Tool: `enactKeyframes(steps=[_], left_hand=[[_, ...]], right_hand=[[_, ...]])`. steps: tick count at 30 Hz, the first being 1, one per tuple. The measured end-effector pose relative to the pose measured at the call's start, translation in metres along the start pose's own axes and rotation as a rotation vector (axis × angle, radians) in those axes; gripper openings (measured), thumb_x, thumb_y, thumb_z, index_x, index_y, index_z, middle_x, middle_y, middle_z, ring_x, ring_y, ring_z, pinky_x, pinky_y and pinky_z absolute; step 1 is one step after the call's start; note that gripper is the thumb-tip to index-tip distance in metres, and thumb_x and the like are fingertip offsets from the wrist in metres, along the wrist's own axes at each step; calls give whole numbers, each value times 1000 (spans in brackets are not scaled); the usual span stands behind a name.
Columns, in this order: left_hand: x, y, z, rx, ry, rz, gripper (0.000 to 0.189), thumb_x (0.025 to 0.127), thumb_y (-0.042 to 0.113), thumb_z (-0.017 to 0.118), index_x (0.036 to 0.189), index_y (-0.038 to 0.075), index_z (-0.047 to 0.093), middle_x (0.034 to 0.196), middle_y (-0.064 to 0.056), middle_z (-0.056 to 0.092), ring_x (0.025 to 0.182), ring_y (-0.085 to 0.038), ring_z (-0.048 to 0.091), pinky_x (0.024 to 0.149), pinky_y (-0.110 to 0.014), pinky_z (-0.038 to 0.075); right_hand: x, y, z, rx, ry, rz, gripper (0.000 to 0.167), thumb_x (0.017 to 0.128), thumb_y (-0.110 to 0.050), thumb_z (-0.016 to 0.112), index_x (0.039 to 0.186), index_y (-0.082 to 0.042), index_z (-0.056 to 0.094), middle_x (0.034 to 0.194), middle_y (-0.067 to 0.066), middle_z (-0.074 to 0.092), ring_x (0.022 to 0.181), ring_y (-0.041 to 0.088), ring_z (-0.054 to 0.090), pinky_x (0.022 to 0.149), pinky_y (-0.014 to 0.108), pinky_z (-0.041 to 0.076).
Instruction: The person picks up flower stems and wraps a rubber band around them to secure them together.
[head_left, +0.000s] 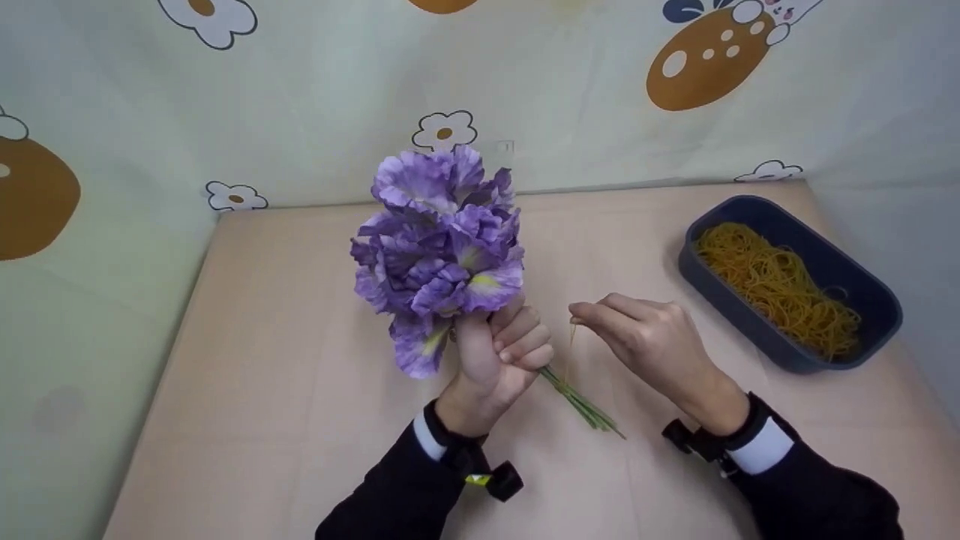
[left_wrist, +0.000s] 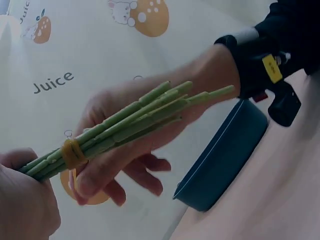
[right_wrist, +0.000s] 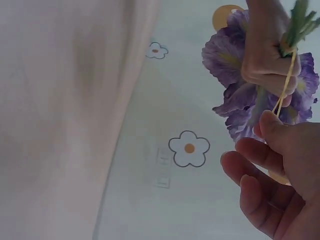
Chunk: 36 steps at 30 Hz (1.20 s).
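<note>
A bunch of purple artificial irises (head_left: 442, 240) is gripped by my left hand (head_left: 499, 356) just below the blooms. Its green stems (head_left: 589, 411) slant out past the little finger, down and to the right. Several turns of a yellow rubber band (left_wrist: 74, 154) wrap the stems close to the left hand. Between thumb and index finger, my right hand (head_left: 649, 349) pinches a loop of that band, drawn taut away from the stems, as the right wrist view shows. The other right fingers are loosely bent.
On the right of the table (head_left: 285, 360) stands a dark blue tub (head_left: 705, 300) heaped with yellow rubber bands (head_left: 780, 289). A pale printed curtain (head_left: 322, 90) hangs behind the table and along its sides.
</note>
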<state>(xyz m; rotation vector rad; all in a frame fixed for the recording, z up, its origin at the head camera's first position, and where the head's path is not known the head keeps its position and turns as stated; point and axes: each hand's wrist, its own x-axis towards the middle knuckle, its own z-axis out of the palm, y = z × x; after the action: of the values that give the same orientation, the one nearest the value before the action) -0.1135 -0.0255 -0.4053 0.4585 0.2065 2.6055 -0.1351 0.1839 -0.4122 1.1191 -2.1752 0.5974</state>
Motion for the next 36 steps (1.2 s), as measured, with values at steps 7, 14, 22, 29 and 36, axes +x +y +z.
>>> enactKeyframes(steps=[7,14,22,29,36], left_hand=[[0,1,4,-155,-158,145,47,95,20,53,61,18,21,51,8,19,45,-5,17,48,-19,15],[2,21,8,-187,-174,296,53,105,27,46,58,17,22,49,7,19,43,-7,17,45,-19,16],[2,30,8,-153,-136,397,52,103,23,49,59,18,21,49,6,19,42,-7,18,44,-20,16],[4,26,4,-63,-207,439,51,104,22,49,61,17,21,50,6,18,43,-6,16,43,-19,14],[5,24,2,-4,-267,431,49,100,20,51,62,16,21,52,6,17,45,-6,14,45,-18,13]], right_hand=[[-8,-6,20,199,-99,78,17,90,-9,75,107,-11,78,84,-3,74,64,3,65,55,21,53],[-18,-50,38,466,-148,137,15,96,-9,68,109,-13,75,74,-7,70,61,-1,63,56,12,50],[-22,-92,39,493,-70,52,13,103,-14,60,100,-7,71,88,0,76,66,1,70,59,10,51],[-17,-96,23,459,-44,28,14,103,-13,60,101,-6,71,77,-4,73,56,-5,62,54,7,48],[-12,-92,12,439,-11,16,15,103,-15,59,102,-5,71,70,-7,68,52,-7,57,50,6,44]])
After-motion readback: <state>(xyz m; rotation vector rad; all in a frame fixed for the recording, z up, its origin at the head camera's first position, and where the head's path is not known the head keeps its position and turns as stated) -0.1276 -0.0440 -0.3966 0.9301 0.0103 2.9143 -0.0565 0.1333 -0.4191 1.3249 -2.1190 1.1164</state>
